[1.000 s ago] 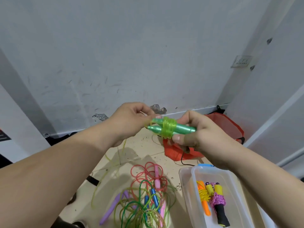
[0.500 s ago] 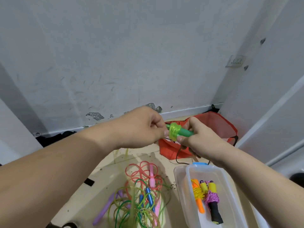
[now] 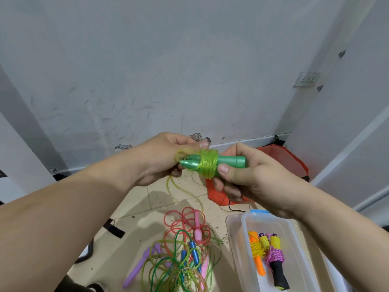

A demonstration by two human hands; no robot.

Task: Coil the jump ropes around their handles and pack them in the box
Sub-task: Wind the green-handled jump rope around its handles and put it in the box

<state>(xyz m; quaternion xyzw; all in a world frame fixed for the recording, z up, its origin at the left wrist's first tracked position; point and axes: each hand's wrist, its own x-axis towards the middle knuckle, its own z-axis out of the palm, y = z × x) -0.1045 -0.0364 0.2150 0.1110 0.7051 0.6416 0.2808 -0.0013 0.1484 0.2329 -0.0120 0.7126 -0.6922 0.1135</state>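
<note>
Your left hand (image 3: 160, 159) has drawn back toward the left of the frame since half a second ago, uncovering the tapered tips of the green handles (image 3: 229, 160), which lie side by side and nearly level at the centre. Its fingers are curled and pinch a loop of the yellow-green rope (image 3: 207, 165) just beside those tips. Your right hand (image 3: 252, 178) grips the blunt ends of the handles, thumb pressed along the near side and fingers wrapped underneath. The rope sits in a band of turns around the middle of both handles, and its loose tail hangs below your left hand toward the tiled floor. At the lower right, the clear box (image 3: 273, 224) holds an orange-handled rope (image 3: 257, 256) and a pink rope (image 3: 275, 258), both coiled. A pile of loose ropes (image 3: 185, 256) lies at the bottom centre, left of the box.
</note>
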